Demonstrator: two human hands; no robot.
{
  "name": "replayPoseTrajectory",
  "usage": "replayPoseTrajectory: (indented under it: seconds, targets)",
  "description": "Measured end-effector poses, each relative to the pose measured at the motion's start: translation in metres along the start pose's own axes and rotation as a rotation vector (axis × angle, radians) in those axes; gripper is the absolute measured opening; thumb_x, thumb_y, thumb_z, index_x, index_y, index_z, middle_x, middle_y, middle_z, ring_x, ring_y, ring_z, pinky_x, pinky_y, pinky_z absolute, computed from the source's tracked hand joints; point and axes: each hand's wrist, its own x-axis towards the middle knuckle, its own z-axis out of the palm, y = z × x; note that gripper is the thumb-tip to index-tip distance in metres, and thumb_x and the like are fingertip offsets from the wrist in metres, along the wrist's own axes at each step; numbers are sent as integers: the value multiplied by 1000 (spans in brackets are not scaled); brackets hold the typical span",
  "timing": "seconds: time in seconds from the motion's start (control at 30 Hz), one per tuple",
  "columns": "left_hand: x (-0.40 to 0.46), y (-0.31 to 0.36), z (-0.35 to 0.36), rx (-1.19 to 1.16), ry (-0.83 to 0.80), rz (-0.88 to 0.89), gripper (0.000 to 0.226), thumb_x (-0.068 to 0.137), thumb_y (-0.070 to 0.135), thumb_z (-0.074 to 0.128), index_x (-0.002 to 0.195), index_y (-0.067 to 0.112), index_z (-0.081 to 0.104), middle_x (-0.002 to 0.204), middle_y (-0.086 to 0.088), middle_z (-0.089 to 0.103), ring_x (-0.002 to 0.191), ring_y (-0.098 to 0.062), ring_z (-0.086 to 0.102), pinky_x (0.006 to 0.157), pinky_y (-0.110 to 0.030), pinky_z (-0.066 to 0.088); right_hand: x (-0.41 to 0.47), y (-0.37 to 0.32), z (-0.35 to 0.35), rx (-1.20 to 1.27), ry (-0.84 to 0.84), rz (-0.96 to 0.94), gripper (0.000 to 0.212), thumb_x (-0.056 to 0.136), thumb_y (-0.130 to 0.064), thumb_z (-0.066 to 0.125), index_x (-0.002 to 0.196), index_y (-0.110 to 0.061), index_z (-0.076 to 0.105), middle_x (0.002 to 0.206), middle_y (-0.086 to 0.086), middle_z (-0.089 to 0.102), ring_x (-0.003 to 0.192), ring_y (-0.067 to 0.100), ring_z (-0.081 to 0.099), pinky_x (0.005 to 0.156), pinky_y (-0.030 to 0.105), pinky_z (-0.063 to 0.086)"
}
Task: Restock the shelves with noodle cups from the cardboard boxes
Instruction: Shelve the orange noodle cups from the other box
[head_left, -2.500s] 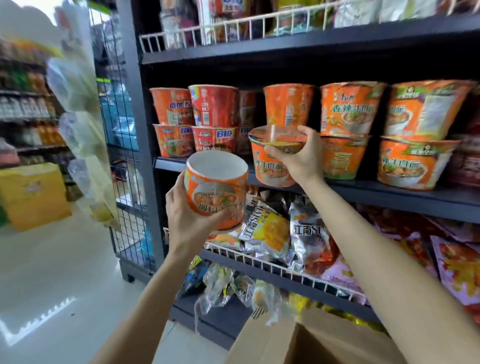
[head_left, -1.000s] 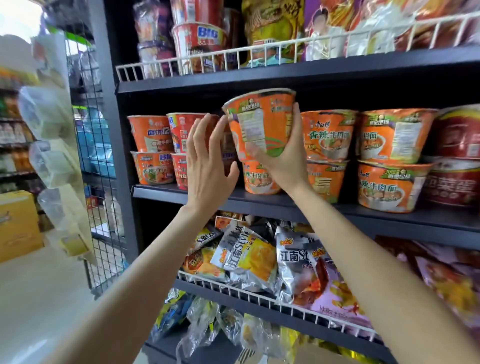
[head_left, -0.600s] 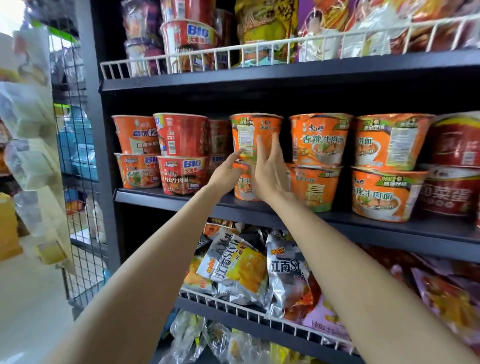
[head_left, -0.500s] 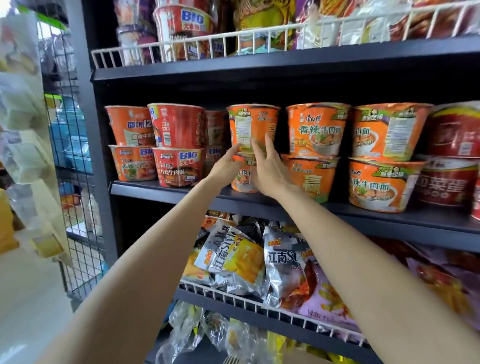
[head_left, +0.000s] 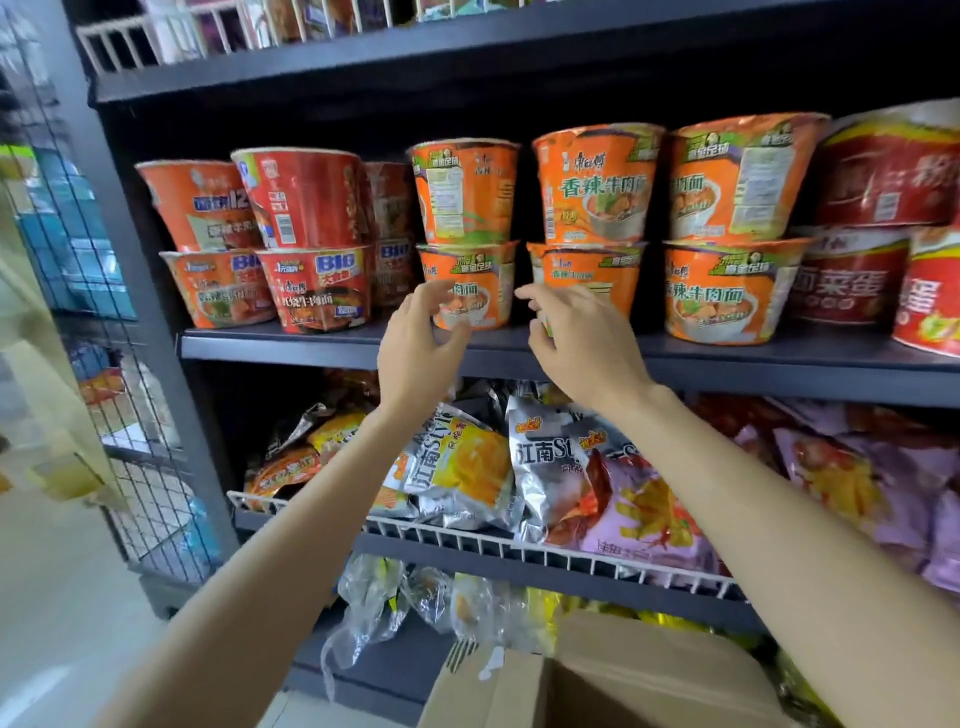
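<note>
Dark metal shelf (head_left: 322, 347), middle tier of a shop rack, carrying noodle cups stacked 2 high in a row. Landmark: the orange 2-cup stack (head_left: 467, 234) at the centre of that shelf, upper cup upright on the lower. Left of the stack: red and orange cups (head_left: 306, 236), also 2 high. Right of the stack: further orange cups (head_left: 597, 218), then dark red cups (head_left: 883, 218) at the far right. Above the stack: an upper tier with a white wire rail (head_left: 156, 39). Below the stack: a wire-fronted tier (head_left: 519, 545) of snack bags (head_left: 462, 467), with more bags under it. Far below the stack, at the lower edge: an open cardboard box (head_left: 623, 675). Far left of the stack: a wire mesh side panel (head_left: 78, 260) and pale floor (head_left: 52, 597). Left hand (head_left: 415, 353) just in front of the stack's lower cup, fingers loosely curled, holding nothing. Right hand (head_left: 582, 343) just right of the stack, fingers loosely spread and empty, partly covering the neighbouring lower cup.
</note>
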Motion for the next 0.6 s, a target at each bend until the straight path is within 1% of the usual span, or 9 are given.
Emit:
replayPoseTrajectory:
  seconds: [0.07, 0.13, 0.23, 0.27, 0.33, 0.4, 0.47, 0.53, 0.6]
  targets:
    - [11, -9, 7, 85, -33, -52, 40, 93, 34, 55, 131, 27, 47, 126, 11, 58, 109, -8, 55, 91, -35, 46, -5, 15, 11, -66, -17, -17, 32, 95, -17, 47, 125, -12, 56, 108, 5, 67, 102, 27, 56, 77, 34, 44]
    - [19, -24, 14, 205, -59, -88, 41, 93, 40, 53, 131, 28, 47, 125, 12, 59, 105, -8, 58, 91, -39, 48, -11, 29, 26, -88, -47, -65, 27, 95, -20, 46, 117, -12, 61, 103, 6, 68, 97, 27, 59, 73, 35, 48]
    - [30, -35, 21, 391, -93, -63, 38, 94, 40, 49, 129, 25, 49, 115, 10, 67, 102, -12, 63, 93, -38, 46, -16, 45, 41, -101, -19, -133, 32, 92, -26, 41, 96, -10, 68, 90, 5, 69, 85, 27, 60, 68, 37, 52]
    - [33, -37, 22, 473, -126, -29, 38, 95, 40, 48, 129, 23, 49, 108, 9, 70, 98, -14, 64, 96, -37, 44, -17, 46, 44, -116, -3, -145, 35, 90, -27, 40, 95, -10, 70, 89, 5, 68, 83, 27, 60, 69, 37, 51]
    - [39, -36, 21, 648, -238, 71, 42, 95, 41, 45, 132, 21, 49, 98, 8, 73, 94, -17, 66, 107, -36, 31, -16, 41, 45, -180, 4, -121, 35, 88, -28, 44, 102, -11, 71, 90, 5, 67, 84, 27, 61, 69, 36, 49]
    - [48, -34, 17, 725, -355, 102, 45, 95, 43, 40, 133, 20, 49, 95, 8, 73, 94, -17, 66, 111, -35, 19, -9, 32, 46, -255, -30, -72, 33, 84, -28, 58, 109, -11, 70, 93, 7, 64, 85, 28, 59, 68, 36, 47]
    - [55, -29, 13, 729, -438, 58, 50, 92, 44, 35, 134, 19, 48, 96, 5, 73, 95, -18, 66, 110, -36, 19, -5, 20, 45, -304, -164, 7, 37, 80, -29, 68, 113, -12, 68, 96, 8, 61, 88, 29, 51, 69, 38, 40]
    - [58, -22, 12, 731, -523, 12, 49, 92, 41, 39, 135, 18, 47, 103, 4, 71, 99, -18, 65, 109, -37, 22, -3, 11, 39, -342, -282, 76, 41, 77, -27, 71, 115, -14, 66, 97, 7, 59, 89, 29, 46, 70, 40, 33]
    - [59, -16, 8, 694, -582, -24, 45, 92, 38, 42, 131, 18, 49, 107, 3, 69, 101, -21, 64, 107, -38, 24, 1, 5, 31, -354, -389, 116, 44, 75, -23, 72, 118, -15, 65, 96, 8, 58, 88, 30, 48, 71, 41, 33]
